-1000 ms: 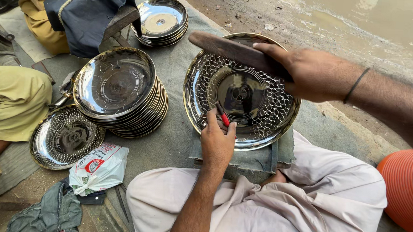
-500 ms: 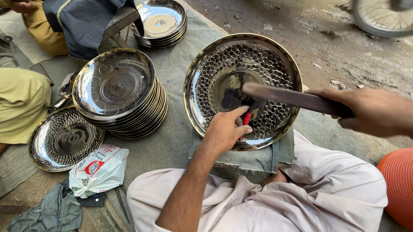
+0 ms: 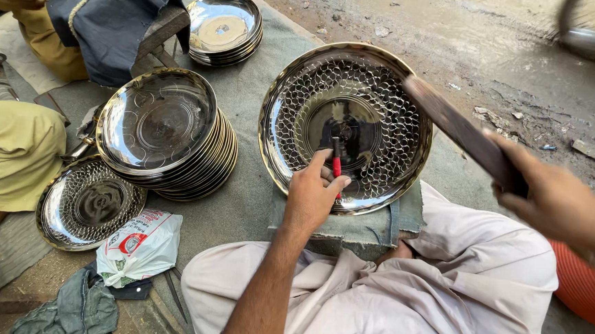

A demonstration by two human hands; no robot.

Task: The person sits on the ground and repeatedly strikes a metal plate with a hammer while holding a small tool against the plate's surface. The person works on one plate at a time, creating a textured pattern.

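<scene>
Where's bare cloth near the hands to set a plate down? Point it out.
Bare grey cloth lies between the plate stack and the patterned plate under the left hand. The left side is crowded: second patterned plate, plastic bag.

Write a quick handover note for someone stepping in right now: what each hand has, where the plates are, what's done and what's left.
Left hand: holds a red-handled punch upright on the patterned plate.
Right hand: grips a dark wooden mallet, raised off the punch.
Plate: lies on a folded cloth over the lap; its ring is hammered with scale marks, its centre smooth.
Beside it: a stack of unpatterned plates, one patterned plate on the ground.
</scene>
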